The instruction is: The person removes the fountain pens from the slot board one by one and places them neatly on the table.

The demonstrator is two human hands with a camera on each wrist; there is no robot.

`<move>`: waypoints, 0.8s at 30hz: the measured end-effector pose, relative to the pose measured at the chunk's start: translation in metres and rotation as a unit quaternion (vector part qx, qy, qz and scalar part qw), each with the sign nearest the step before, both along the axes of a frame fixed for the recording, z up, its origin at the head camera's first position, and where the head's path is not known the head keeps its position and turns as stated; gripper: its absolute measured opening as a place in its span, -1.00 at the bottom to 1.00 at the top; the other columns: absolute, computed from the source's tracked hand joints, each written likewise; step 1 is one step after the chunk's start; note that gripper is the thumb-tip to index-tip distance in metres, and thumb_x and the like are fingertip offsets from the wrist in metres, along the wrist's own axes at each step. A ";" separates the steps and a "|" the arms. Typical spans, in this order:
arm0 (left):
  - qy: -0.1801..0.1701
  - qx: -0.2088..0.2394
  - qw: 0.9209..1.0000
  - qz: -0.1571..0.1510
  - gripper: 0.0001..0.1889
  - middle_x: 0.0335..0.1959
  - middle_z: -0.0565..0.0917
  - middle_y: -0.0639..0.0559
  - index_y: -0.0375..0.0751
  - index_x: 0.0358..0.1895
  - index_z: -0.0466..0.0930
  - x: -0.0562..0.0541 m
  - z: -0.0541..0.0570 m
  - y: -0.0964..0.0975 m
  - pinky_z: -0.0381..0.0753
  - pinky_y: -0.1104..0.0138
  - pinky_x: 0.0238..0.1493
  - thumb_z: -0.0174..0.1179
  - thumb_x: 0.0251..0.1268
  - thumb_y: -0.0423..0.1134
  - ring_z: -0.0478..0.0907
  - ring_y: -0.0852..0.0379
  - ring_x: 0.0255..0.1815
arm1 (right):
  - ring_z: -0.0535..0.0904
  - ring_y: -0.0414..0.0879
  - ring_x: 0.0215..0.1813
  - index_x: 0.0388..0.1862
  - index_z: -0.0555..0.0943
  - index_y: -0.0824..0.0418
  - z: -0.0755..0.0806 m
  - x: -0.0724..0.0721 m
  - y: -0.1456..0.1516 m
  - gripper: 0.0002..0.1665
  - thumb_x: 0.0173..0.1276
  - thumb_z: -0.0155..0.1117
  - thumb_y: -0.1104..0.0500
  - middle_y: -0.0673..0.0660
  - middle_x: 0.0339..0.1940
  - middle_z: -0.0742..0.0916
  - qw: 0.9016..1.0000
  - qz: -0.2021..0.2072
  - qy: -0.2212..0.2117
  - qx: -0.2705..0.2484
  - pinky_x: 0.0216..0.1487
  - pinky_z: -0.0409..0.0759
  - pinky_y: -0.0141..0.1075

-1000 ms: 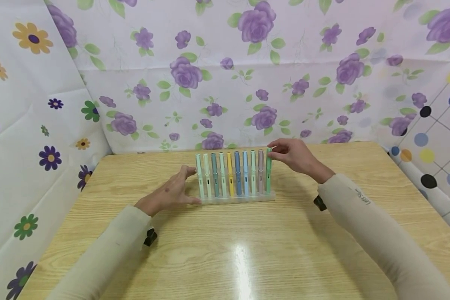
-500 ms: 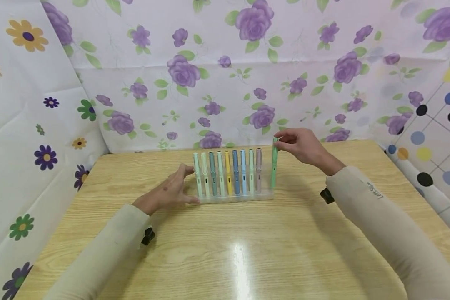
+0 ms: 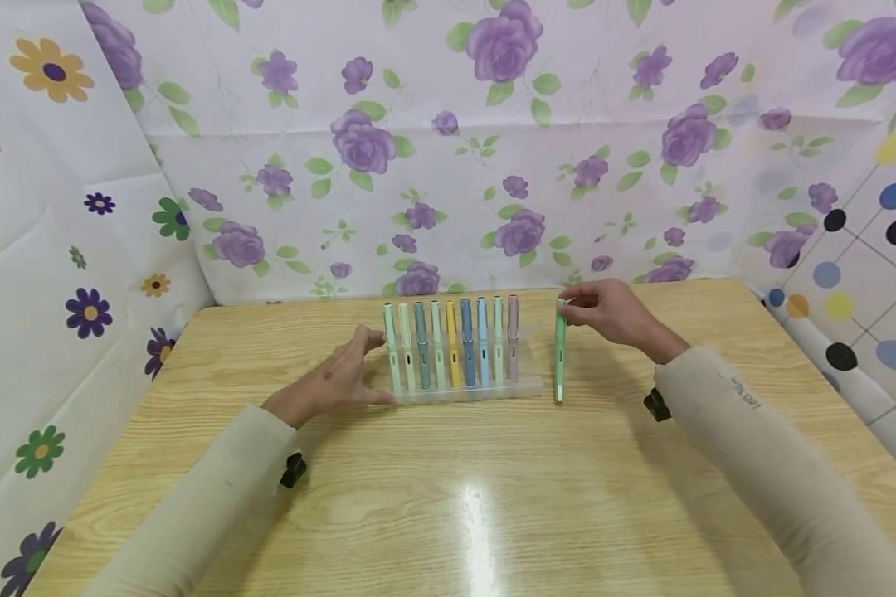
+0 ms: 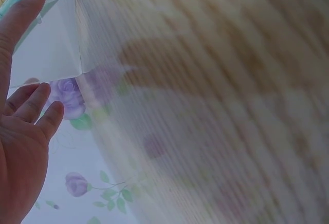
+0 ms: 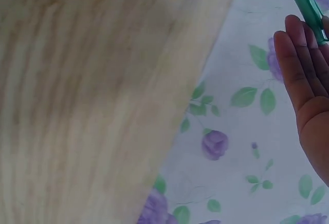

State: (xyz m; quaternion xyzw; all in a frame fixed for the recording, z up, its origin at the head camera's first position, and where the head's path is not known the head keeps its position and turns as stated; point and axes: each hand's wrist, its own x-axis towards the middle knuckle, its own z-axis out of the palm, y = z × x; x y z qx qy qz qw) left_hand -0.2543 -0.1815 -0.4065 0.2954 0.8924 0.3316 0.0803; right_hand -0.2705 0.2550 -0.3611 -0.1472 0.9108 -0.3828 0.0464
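A clear pen stand (image 3: pixel 526 386) stands on the table, holding a row of several upright capped pens in pale green, teal, yellow, blue and mauve. My left hand (image 3: pixel 338 377) holds the stand's left end, thumb at the front and fingers towards the back; the left wrist view shows them about its clear side panel (image 4: pixel 54 47). To the right of the stand, my right hand (image 3: pixel 611 313) pinches a green pen (image 3: pixel 560 352) by its top end. That pen is upright, apart from the stand, its lower tip near the tabletop; whether it touches cannot be told.
The wooden table (image 3: pixel 388 497) stretches in front of the stand and to both sides. Behind it hangs a cloth (image 3: pixel 284 133) with purple flowers. Patterned cloths also border the left and right sides.
My right hand has lifted the green pen out of the stand's right end, moved it right and lowered it beside the stand. My left hand has stayed at the stand.
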 end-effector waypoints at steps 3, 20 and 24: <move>0.002 0.003 1.000 -0.003 -0.10 0.43 0.26 -0.41 -0.34 0.25 0.08 -0.001 -0.001 0.000 0.26 -0.15 0.39 0.58 0.02 -0.15 0.21 -0.33 0.47 | 0.72 0.22 -0.08 0.25 0.55 0.41 -0.011 -0.003 0.005 -0.48 0.52 0.22 0.04 0.22 -0.14 0.78 1.000 0.002 -0.014 -0.002 0.00 0.65 0.09; -0.004 0.012 1.000 -0.002 -0.12 0.43 0.25 -0.40 -0.36 0.24 0.09 -0.001 -0.003 -0.001 0.22 -0.10 0.42 0.57 0.03 -0.19 0.18 -0.32 0.48 | 0.72 0.06 -0.20 0.13 0.56 0.53 -0.041 -0.016 0.017 -0.58 0.52 0.20 0.19 0.21 -0.23 0.76 0.993 0.007 -0.114 -0.017 -0.13 0.72 -0.12; -0.007 0.017 1.000 -0.001 -0.13 0.43 0.24 -0.40 -0.35 0.24 0.09 -0.001 -0.003 0.000 0.21 -0.10 0.42 0.57 0.03 -0.20 0.18 -0.32 0.49 | 0.72 0.05 -0.19 0.16 0.55 0.53 -0.044 -0.018 0.016 -0.57 0.53 0.19 0.18 0.24 -0.21 0.76 0.991 -0.006 -0.133 -0.024 -0.12 0.72 -0.14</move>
